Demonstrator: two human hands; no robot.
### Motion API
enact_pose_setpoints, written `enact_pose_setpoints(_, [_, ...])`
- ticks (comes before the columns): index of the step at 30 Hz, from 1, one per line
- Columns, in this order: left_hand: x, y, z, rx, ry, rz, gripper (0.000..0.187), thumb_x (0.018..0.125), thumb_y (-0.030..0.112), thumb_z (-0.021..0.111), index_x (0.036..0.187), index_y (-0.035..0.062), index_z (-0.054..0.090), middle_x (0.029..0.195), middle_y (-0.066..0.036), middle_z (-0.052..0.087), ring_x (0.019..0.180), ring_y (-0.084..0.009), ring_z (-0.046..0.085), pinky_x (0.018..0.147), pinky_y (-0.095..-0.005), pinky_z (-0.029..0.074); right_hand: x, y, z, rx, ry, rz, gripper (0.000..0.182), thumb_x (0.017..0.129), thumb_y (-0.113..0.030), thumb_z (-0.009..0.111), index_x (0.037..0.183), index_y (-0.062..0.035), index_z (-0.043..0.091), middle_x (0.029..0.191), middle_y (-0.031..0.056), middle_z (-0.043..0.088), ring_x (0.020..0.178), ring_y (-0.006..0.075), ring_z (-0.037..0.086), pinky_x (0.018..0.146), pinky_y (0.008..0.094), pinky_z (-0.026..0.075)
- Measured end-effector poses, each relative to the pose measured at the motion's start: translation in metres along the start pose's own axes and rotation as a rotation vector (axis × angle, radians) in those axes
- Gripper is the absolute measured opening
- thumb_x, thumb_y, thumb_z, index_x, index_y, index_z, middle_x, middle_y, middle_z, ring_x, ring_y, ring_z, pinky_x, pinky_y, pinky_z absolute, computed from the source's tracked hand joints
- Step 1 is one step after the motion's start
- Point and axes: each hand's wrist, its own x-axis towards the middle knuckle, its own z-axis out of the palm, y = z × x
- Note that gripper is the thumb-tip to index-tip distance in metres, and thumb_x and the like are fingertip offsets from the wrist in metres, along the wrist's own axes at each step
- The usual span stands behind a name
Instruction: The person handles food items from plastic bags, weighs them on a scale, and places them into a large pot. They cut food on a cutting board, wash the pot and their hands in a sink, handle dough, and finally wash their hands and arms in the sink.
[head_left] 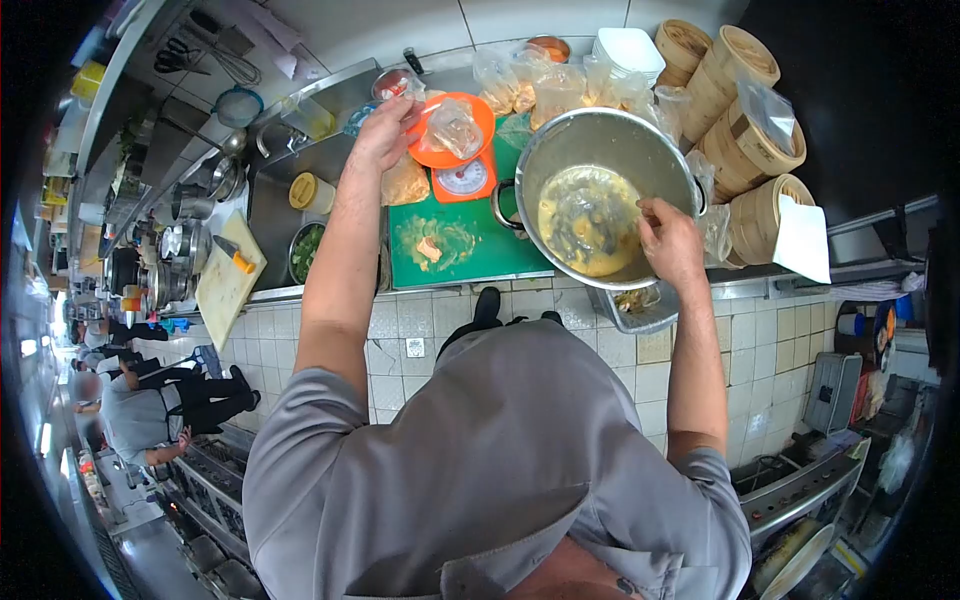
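My left hand (388, 132) is at the left edge of an orange kitchen scale (463, 178), its fingers stretched toward the scale's pan. A clear plastic bag (453, 128) lies in that pan. Over the right inside of a large metal pot (600, 128) is my right hand (670, 240), fingers curled together; whatever they hold, if anything, is hidden. Wet yellowish residue (590, 225) covers the pot's bottom. The pot stands at the right end of a green cutting board (490, 262), where a small orange-pink lump (429, 248) lies in smears.
Filled plastic bags (560, 92) and white containers (628, 52) line the back. Bamboo steamers (748, 55) are stacked at right. On the left are a sink (268, 190), a bowl of greens (306, 250) and a knife (236, 255) on a white board (225, 295). Other people (150, 410) stand far left.
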Motion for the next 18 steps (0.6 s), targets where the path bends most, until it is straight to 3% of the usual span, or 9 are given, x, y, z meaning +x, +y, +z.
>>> enact_pose_setpoints(4, [-0.001, -0.006, -0.022, 0.033, -0.003, 0.013, 0.022, 0.102, 0.029, 0.058, 0.115, 0.0113, 0.061, 0.125, -0.005, 0.061, 0.12, -0.0187, 0.051, 0.103, -0.0432, 0.038, -0.001, 0.001, 0.001, -0.036, 0.019, -0.023, 0.024, 0.089, -0.019, 0.068, 0.11, -0.0077, 0.068, 0.098, 0.0163, 0.072, 0.088, 0.0342, 0.07, 0.077, 0.0437, 0.055])
enact_pose_setpoints(6, [-0.002, -0.01, -0.029, 0.4, 0.037, 0.103, 0.03, 0.095, 0.023, 0.066, 0.121, 0.0097, 0.06, 0.131, -0.007, 0.06, 0.128, -0.0209, 0.049, 0.107, -0.0432, 0.038, 0.0, 0.001, 0.001, -0.03, 0.013, -0.013, 0.024, 0.089, -0.019, 0.068, 0.11, -0.0077, 0.068, 0.098, 0.0159, 0.072, 0.088, 0.0335, 0.071, 0.077, 0.0434, 0.055])
enact_pose_setpoints(7, [-0.003, -0.015, -0.031, 0.401, 0.038, 0.102, 0.03, 0.095, 0.023, 0.066, 0.121, 0.0097, 0.06, 0.131, -0.007, 0.06, 0.128, -0.0209, 0.049, 0.107, -0.0432, 0.038, -0.001, 0.0, 0.002, -0.029, 0.012, -0.013, 0.024, 0.089, -0.019, 0.068, 0.11, -0.0077, 0.068, 0.098, 0.0159, 0.072, 0.088, 0.0335, 0.071, 0.077, 0.0434, 0.055])
enact_pose_setpoints(9, [-0.014, -0.017, -0.026, 0.863, -0.044, 0.395, 0.049, 0.087, 0.02, 0.071, 0.132, 0.0091, 0.058, 0.135, -0.01, 0.059, 0.126, -0.0267, 0.056, 0.11, -0.0393, 0.041, -0.001, -0.001, 0.002, -0.039, 0.017, -0.009, 0.024, 0.089, -0.019, 0.069, 0.11, -0.0077, 0.068, 0.098, 0.0154, 0.072, 0.089, 0.0329, 0.071, 0.078, 0.0437, 0.055])
enact_pose_setpoints(13, [-0.048, -0.012, 0.02, 0.934, -0.138, 0.419, 0.062, 0.083, 0.012, 0.077, 0.14, 0.0054, 0.054, 0.147, -0.014, 0.051, 0.138, -0.0259, 0.046, 0.113, -0.0355, 0.037, 0.0, -0.001, 0.004, -0.067, 0.019, -0.004, 0.024, 0.089, -0.019, 0.069, 0.11, -0.0075, 0.069, 0.098, 0.0155, 0.072, 0.089, 0.0327, 0.071, 0.078, 0.0442, 0.055])
enact_pose_setpoints(15, [-0.034, -0.029, 0.03, 1.224, -0.018, 0.93, 0.05, 0.088, 0.017, 0.071, 0.134, 0.0054, 0.057, 0.137, -0.015, 0.06, 0.126, -0.0267, 0.058, 0.106, -0.0349, 0.046, 0.0, -0.003, 0.003, -0.087, 0.009, 0.013, 0.024, 0.089, -0.02, 0.068, 0.11, -0.0074, 0.069, 0.097, 0.0158, 0.072, 0.09, 0.0328, 0.071, 0.079, 0.0447, 0.055])
enact_pose_setpoints(16, [-0.026, -0.027, 0.034, 1.222, -0.022, 0.932, 0.05, 0.088, 0.017, 0.071, 0.134, 0.0054, 0.057, 0.137, -0.015, 0.06, 0.126, -0.0267, 0.058, 0.106, -0.0349, 0.046, -0.001, -0.004, 0.004, -0.089, 0.012, 0.017, 0.024, 0.089, -0.02, 0.068, 0.11, -0.0074, 0.069, 0.097, 0.0158, 0.072, 0.09, 0.0328, 0.071, 0.079, 0.0447, 0.055])
enact_pose_setpoints(18, [-0.01, -0.005, 0.051, 0.957, -0.121, 0.424, 0.04, 0.096, 0.016, 0.062, 0.134, 0.0043, 0.057, 0.133, -0.014, 0.063, 0.117, -0.0291, 0.064, 0.102, -0.0368, 0.05, 0.0, -0.003, 0.005, -0.104, 0.024, 0.022, 0.023, 0.09, -0.02, 0.067, 0.109, -0.0074, 0.069, 0.096, 0.0161, 0.072, 0.089, 0.0339, 0.071, 0.078, 0.0452, 0.055])
